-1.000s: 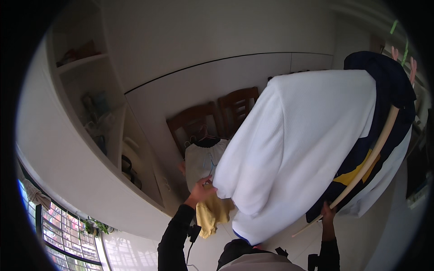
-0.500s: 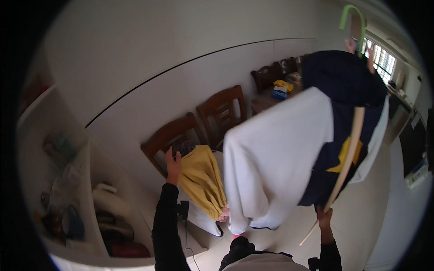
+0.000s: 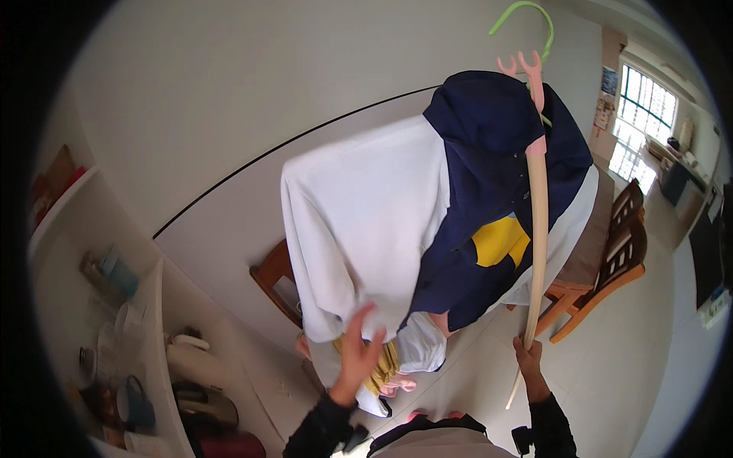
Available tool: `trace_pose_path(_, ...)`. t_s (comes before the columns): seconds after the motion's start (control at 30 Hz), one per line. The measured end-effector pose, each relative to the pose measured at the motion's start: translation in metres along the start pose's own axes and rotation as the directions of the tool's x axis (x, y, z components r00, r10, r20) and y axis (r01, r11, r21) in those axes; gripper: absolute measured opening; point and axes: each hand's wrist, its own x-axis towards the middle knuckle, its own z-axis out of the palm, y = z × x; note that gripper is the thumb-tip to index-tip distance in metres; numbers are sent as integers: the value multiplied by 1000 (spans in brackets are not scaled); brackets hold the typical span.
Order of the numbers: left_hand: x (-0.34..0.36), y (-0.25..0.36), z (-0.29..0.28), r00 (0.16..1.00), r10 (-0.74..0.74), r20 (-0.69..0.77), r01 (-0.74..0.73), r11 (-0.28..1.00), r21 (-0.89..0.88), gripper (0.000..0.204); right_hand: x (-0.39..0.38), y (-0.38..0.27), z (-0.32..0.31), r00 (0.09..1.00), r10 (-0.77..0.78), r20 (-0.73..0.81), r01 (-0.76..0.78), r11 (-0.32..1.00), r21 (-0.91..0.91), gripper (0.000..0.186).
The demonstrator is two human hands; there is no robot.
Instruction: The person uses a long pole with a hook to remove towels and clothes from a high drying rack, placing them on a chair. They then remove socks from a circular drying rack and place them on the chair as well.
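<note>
My right hand (image 3: 528, 359) grips the lower part of a long wooden pole (image 3: 537, 244). At its top a pink forked head (image 3: 534, 80) carries a green hanger (image 3: 544, 27), from which hangs a jacket with a navy hood (image 3: 489, 114), yellow patch (image 3: 498, 243) and white sleeve (image 3: 366, 214). My left hand (image 3: 357, 359), slightly blurred, is raised by the lower white sleeve with fingers apart; whether it touches the cloth I cannot tell. Behind it are yellow clothing (image 3: 383, 366) and white clothing (image 3: 418, 343), low down and partly hidden.
A white cubby shelf (image 3: 156, 328) with cups and bags runs along the left. A chair (image 3: 271, 275) stands behind the clothes. At right are a wooden table (image 3: 592, 229) with chairs (image 3: 626, 244), a bright window (image 3: 645, 107) and a counter (image 3: 679, 160). The wall is behind.
My view has swung rightward, showing more of the far room. The jacket on the pole is higher and more upright. My left hand has moved from the yellow clothing toward the white sleeve.
</note>
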Motion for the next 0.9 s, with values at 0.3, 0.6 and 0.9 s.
trace_pose_path(0.3,115,-86,-20,736,-167,-656,-109,928,-358,56,63,-15,22,985,-39,171,28,997,65,39)
trace_pose_path(0.6,122,-55,-56,696,-482,-532,200,842,-501,60,78,-24,-3,969,-86,232,79,996,42,33)
trace_pose_path(0.9,99,70,-19,868,-473,151,184,25,-983,47,89,-4,-18,965,-93,247,82,995,56,35)
